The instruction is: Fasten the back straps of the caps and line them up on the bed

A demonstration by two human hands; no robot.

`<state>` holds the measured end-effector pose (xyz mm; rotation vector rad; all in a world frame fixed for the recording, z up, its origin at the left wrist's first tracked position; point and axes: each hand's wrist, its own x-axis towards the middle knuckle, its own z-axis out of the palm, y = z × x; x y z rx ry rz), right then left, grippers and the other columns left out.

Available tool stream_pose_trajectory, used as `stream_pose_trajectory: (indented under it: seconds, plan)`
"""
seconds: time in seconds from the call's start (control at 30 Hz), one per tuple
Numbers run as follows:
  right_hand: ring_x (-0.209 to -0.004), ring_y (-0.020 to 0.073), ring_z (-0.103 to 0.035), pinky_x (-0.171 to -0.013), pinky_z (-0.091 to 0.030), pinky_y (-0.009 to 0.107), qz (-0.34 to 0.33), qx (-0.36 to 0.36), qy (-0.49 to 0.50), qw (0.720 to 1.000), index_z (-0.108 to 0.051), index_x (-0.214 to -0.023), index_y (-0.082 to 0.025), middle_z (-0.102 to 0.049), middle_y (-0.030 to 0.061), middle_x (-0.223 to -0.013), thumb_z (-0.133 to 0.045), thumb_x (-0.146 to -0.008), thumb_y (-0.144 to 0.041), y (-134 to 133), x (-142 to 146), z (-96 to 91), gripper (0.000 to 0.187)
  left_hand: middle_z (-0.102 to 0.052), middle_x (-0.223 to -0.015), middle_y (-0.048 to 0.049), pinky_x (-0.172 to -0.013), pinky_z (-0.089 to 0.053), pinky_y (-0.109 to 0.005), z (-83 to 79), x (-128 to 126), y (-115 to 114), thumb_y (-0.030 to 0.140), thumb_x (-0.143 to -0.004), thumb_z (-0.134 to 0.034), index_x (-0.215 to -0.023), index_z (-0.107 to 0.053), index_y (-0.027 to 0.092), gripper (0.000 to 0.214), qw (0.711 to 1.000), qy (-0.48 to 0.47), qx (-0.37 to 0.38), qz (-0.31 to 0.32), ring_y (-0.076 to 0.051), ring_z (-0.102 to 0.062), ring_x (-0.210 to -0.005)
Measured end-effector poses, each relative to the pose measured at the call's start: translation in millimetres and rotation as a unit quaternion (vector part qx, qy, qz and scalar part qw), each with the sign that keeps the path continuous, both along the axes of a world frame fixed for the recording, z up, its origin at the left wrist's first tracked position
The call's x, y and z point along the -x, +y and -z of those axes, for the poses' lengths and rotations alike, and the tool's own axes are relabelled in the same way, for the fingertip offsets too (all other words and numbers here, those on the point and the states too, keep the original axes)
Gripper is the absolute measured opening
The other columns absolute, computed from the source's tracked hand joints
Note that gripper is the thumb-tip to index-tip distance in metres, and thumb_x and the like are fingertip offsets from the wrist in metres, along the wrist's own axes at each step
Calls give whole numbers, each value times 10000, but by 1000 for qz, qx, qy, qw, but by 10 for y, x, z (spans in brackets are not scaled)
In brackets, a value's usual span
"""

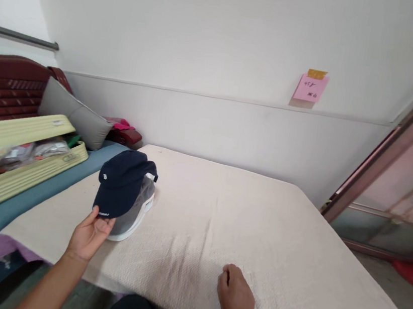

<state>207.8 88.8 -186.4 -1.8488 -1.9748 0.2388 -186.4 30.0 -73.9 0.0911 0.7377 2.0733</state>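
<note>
My left hand (94,235) pinches the brim of a navy baseball cap (121,181) between thumb and fingers. Small white marks show on the cap's front and along its brim edge. Partly hidden beneath it lies a grey item with a white rim (129,223), which looks like a second cap, on the cream tablecloth (258,222). Over the near part of the cloth, my right hand (236,295) is curled closed, apart from the caps, with nothing visible in it.
Left of the table, a long pale-yellow box (36,172) with bagged things inside lies on a blue-covered seat, beside a grey cushion (78,112). A pink note (311,89) is taped to the white wall. A sliding door (399,164) stands at right.
</note>
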Motion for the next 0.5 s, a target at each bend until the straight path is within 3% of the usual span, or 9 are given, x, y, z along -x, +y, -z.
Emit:
stream_pose_trajectory:
  seconds: [0.17, 0.37, 0.5]
  plan:
    - [-662, 162, -541, -591, -268, 282, 2, -11, -1, 1000, -538, -814, -209, -619, 32, -810, -373, -884, -247, 10, 1, 10, 184, -748, -1011, -52, -828, -551, -311, -93, -488, 47, 128, -918, -416, -1258, -579, 273, 404, 997, -17, 17, 67, -200, -658, -1029]
    - [-638, 153, -531, -576, -260, 273, 1, -10, 23, 1000, -545, -780, -201, -614, 29, -749, -399, -865, -219, -9, 2, -68, 169, -763, -912, -81, -711, -590, -312, -6, -1304, 172, 23, -881, -389, -1273, -566, 207, 468, 986, -76, 42, 144, -216, -720, -831]
    - [-650, 157, -544, -592, -290, 266, 12, -7, 95, 995, -559, -767, -202, -619, 26, -727, -402, -854, -218, -10, -27, -65, 181, -766, -827, -90, -662, -597, -298, 83, -1789, 254, -9, -859, -408, -1223, -598, 166, 446, 977, -97, 66, 180, -209, -728, -739]
